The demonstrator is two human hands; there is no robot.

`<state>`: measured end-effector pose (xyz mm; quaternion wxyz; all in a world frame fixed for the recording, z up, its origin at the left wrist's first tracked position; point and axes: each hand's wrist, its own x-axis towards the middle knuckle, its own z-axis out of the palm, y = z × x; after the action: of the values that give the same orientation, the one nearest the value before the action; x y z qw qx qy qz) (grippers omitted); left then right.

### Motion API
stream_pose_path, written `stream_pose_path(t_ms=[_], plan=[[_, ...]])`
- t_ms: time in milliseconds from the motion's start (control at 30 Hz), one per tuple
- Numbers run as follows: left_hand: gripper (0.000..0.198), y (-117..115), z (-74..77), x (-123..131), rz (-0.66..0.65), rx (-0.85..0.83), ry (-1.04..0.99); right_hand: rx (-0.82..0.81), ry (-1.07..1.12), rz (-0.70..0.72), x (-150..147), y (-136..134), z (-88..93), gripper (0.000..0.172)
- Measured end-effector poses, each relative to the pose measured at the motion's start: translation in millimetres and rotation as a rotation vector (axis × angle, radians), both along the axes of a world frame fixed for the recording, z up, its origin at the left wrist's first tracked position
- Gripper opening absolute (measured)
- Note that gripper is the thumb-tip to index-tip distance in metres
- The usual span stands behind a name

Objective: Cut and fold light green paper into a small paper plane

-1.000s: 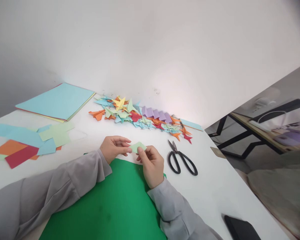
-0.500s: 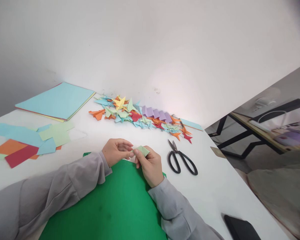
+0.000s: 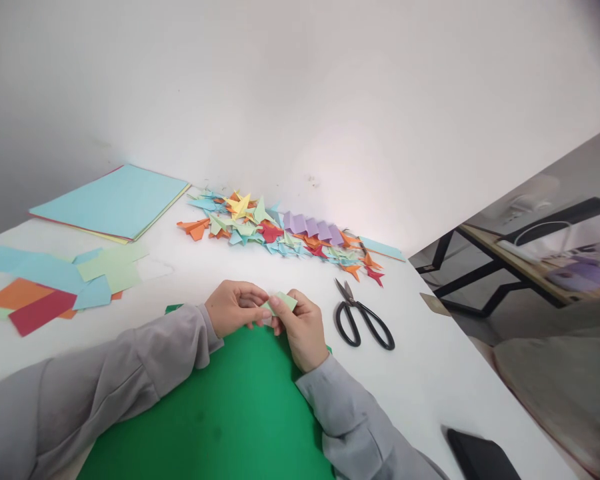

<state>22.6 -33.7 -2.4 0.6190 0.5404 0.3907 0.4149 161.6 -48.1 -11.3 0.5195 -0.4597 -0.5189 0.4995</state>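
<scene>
Between my two hands is a small piece of light green folded paper. My right hand pinches it between thumb and fingers, thumb on top. At its left end, the closed fingertips of my left hand grip the paper's edge; part of the paper is hidden behind the fingers. Both hands are above the far end of a green sheet that lies toward me. Black-handled scissors rest with blades apart to the right of my right hand.
Along the wall lies a heap of folded paper figures, with a pleated purple paper strip on it. Coloured paper rectangles spread at the left, before a stack of large sheets. A black flat object sits near the right edge.
The light green paper has tilted and looks flatter and narrower between my fingers. My left hand has shifted very slightly right; the other things stay in place.
</scene>
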Motion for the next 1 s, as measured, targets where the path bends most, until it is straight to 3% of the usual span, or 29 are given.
stream_pose_path(t_ms=[200, 433, 767, 1000], plan=[[0.021, 0.5, -1.3, 0.1, 0.024, 0.018, 0.018, -0.024, 0.021, -0.058, -0.7, 0.2, 0.4, 0.033], [0.023, 0.8, -0.9, -0.6, -0.017, -0.038, 0.022, -0.039, 0.027, -0.012, 0.3, 0.8, -0.3, 0.032], [0.026, -0.4, -4.9, -1.5, -0.087, 0.019, 0.057, -0.085, -0.134, -0.016, 0.2, -3.9, 6.9, 0.031], [0.020, -3.0, 2.9, -0.9, -0.285, 0.098, 0.150, -0.008, -0.122, 0.061, -0.4, -4.1, 5.3, 0.031]])
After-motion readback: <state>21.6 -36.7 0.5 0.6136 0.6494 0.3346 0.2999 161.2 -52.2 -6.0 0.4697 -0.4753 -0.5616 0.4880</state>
